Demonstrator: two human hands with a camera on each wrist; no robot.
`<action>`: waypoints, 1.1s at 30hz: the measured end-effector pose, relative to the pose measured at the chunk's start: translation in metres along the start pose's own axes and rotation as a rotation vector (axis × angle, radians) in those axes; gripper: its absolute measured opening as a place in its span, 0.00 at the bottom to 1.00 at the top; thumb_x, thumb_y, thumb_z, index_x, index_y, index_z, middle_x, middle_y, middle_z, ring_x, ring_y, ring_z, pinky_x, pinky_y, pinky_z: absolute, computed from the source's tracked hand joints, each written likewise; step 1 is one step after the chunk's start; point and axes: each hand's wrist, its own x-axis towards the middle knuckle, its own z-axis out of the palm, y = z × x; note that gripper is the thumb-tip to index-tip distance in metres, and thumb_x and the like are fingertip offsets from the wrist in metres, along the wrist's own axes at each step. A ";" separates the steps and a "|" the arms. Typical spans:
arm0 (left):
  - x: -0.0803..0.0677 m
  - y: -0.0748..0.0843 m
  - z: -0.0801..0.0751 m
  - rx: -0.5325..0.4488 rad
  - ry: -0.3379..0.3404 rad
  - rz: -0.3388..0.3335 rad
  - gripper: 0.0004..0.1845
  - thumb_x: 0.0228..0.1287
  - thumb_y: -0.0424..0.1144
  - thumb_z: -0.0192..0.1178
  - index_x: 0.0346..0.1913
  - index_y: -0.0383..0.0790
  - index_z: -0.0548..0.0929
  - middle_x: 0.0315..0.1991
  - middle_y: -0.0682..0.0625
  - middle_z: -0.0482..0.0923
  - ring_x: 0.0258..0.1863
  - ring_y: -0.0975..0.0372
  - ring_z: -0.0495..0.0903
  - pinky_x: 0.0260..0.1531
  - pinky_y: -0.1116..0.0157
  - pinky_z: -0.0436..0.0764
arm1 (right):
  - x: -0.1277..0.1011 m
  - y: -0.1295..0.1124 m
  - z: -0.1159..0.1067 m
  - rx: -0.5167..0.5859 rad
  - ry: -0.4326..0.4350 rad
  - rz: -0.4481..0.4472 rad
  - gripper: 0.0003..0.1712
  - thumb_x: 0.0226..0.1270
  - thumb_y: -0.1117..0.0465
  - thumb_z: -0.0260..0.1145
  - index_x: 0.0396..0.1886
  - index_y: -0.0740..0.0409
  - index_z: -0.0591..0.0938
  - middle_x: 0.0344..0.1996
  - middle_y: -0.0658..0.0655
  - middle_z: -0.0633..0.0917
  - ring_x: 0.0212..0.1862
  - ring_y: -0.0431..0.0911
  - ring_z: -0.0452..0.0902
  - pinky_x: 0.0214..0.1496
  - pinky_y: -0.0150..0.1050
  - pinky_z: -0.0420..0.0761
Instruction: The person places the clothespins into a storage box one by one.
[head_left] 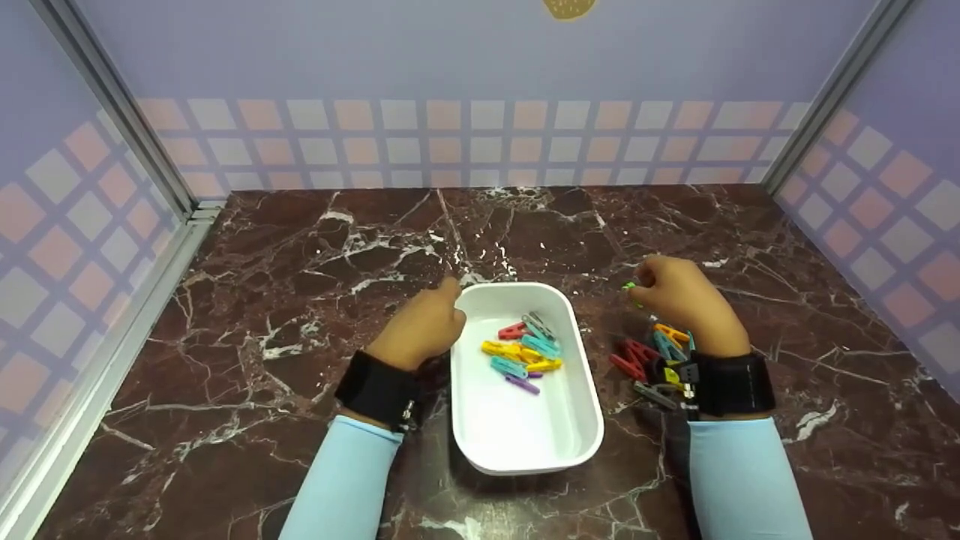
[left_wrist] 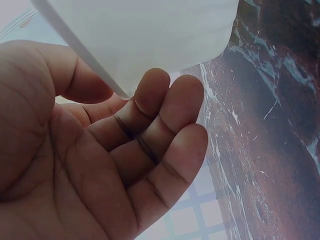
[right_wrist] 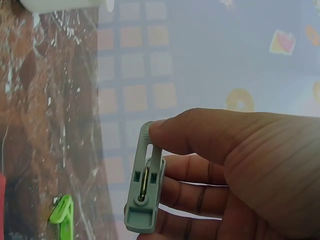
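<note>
My left hand (head_left: pixel 421 322) grips the left rim of a white plastic tub (head_left: pixel 517 431), thumb on one side and curled fingers on the other; the tub's wall (left_wrist: pixel 150 35) fills the top of the left wrist view. In the tub lie several clothespins, among them a purple one (head_left: pixel 522 385) and a red one (head_left: pixel 513 331). To the right of the tub, my right hand (head_left: pixel 686 300) pinches a grey clothespin (right_wrist: pixel 145 190) between thumb and fingers, above the table. A green clothespin (right_wrist: pixel 64 215) shows beyond it, lower left in the right wrist view.
Under my right wrist lies a loose pile of clothespins, with red ones (head_left: pixel 630 360), a yellow one (head_left: pixel 673 334) and a grey one (head_left: pixel 655 394), partly hidden by the wrist strap (head_left: pixel 731 384). The dark marbled table (head_left: pixel 225 375) is bounded by tile-patterned walls at the back and sides.
</note>
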 end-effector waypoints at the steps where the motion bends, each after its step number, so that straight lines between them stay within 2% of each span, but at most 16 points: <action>1: 0.000 0.000 0.000 -0.002 0.001 0.001 0.14 0.67 0.35 0.47 0.52 0.34 0.71 0.41 0.34 0.82 0.40 0.46 0.82 0.44 0.49 0.79 | 0.000 -0.002 0.000 0.000 0.008 -0.007 0.11 0.68 0.63 0.60 0.44 0.66 0.78 0.30 0.59 0.76 0.28 0.49 0.66 0.34 0.46 0.66; 5: -0.001 0.000 -0.001 -0.004 0.002 0.000 0.14 0.67 0.35 0.47 0.52 0.34 0.71 0.42 0.34 0.82 0.41 0.45 0.82 0.45 0.48 0.79 | -0.001 -0.014 0.001 0.004 0.041 -0.044 0.10 0.65 0.63 0.63 0.40 0.66 0.77 0.29 0.58 0.75 0.28 0.49 0.67 0.34 0.46 0.67; 10: 0.000 -0.001 -0.002 0.003 0.001 -0.004 0.13 0.67 0.35 0.47 0.52 0.35 0.70 0.42 0.34 0.82 0.41 0.45 0.82 0.45 0.48 0.79 | -0.003 -0.030 0.001 -0.019 0.074 -0.085 0.11 0.64 0.63 0.64 0.42 0.67 0.79 0.35 0.62 0.80 0.32 0.52 0.73 0.39 0.49 0.72; 15: 0.000 -0.002 -0.002 0.009 0.000 -0.001 0.13 0.67 0.35 0.47 0.51 0.35 0.71 0.40 0.35 0.82 0.39 0.46 0.82 0.43 0.49 0.79 | -0.002 -0.045 0.005 -0.036 0.095 -0.123 0.13 0.64 0.63 0.65 0.44 0.68 0.80 0.38 0.63 0.82 0.36 0.54 0.75 0.42 0.51 0.75; 20: -0.001 -0.002 -0.001 0.012 0.010 0.010 0.12 0.67 0.34 0.47 0.50 0.35 0.71 0.39 0.36 0.82 0.39 0.46 0.82 0.44 0.49 0.78 | 0.001 -0.065 0.016 -0.043 0.111 -0.157 0.13 0.62 0.62 0.65 0.43 0.67 0.81 0.34 0.60 0.80 0.34 0.53 0.74 0.41 0.48 0.75; 28: -0.001 0.000 0.002 -0.004 0.005 0.015 0.13 0.67 0.34 0.47 0.51 0.34 0.71 0.39 0.35 0.82 0.40 0.45 0.82 0.45 0.49 0.79 | 0.000 -0.102 0.037 -0.069 0.071 -0.227 0.10 0.62 0.61 0.69 0.39 0.61 0.81 0.33 0.56 0.79 0.34 0.51 0.73 0.39 0.46 0.73; 33: -0.001 0.001 -0.001 -0.002 0.010 0.007 0.14 0.66 0.34 0.46 0.52 0.34 0.71 0.40 0.35 0.82 0.39 0.45 0.82 0.45 0.49 0.79 | 0.000 -0.116 0.050 -0.172 -0.008 -0.330 0.11 0.59 0.63 0.72 0.40 0.60 0.82 0.36 0.55 0.82 0.38 0.51 0.77 0.44 0.48 0.77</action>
